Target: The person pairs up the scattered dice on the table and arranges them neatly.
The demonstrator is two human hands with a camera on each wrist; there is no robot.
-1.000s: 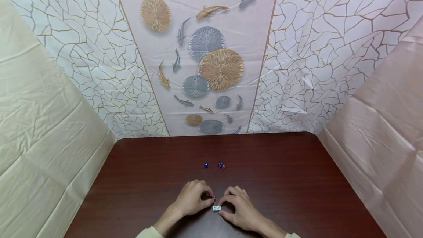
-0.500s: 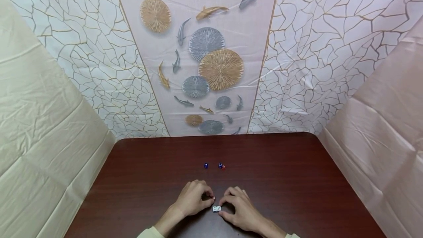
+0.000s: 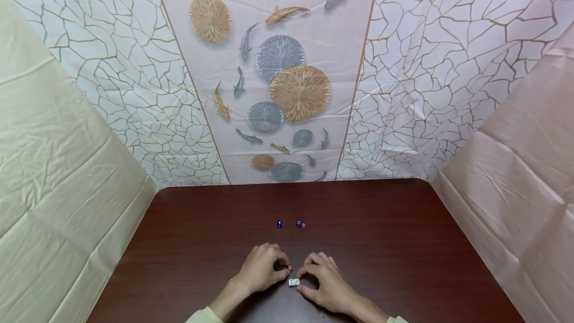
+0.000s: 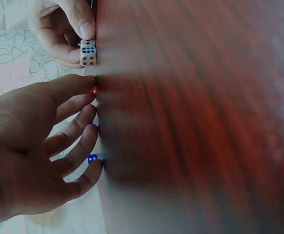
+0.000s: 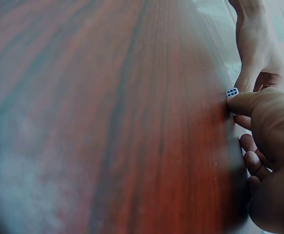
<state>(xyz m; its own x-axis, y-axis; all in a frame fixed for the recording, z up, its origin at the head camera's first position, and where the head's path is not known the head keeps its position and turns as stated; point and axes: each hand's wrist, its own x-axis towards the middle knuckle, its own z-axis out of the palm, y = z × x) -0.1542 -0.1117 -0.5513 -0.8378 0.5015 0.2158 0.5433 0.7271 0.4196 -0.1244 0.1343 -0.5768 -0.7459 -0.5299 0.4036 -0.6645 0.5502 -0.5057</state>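
Observation:
Two white dice [image 3: 293, 282] sit side by side on the table near its front. My right hand [image 3: 329, 285] pinches the right-hand one between thumb and index finger; in the right wrist view a white die [image 5: 232, 92] shows at the thumb tip. My left hand [image 3: 262, 270] holds a small red die [image 3: 290, 267] between thumb and index finger, just beyond the white pair. Only a sliver of this red die [image 4: 93, 90] shows between the fingers in the left wrist view. The other fingers of the left hand [image 4: 39, 141] rest their tips on the table.
Farther back on the dark wood table [image 3: 202, 223] lies a blue die [image 3: 279, 224]. To its right, another blue die [image 3: 298, 223] stands against a second red die [image 3: 304, 226]. Patterned cloth [image 3: 403, 88] hangs behind the table, with plain cloth at both sides.

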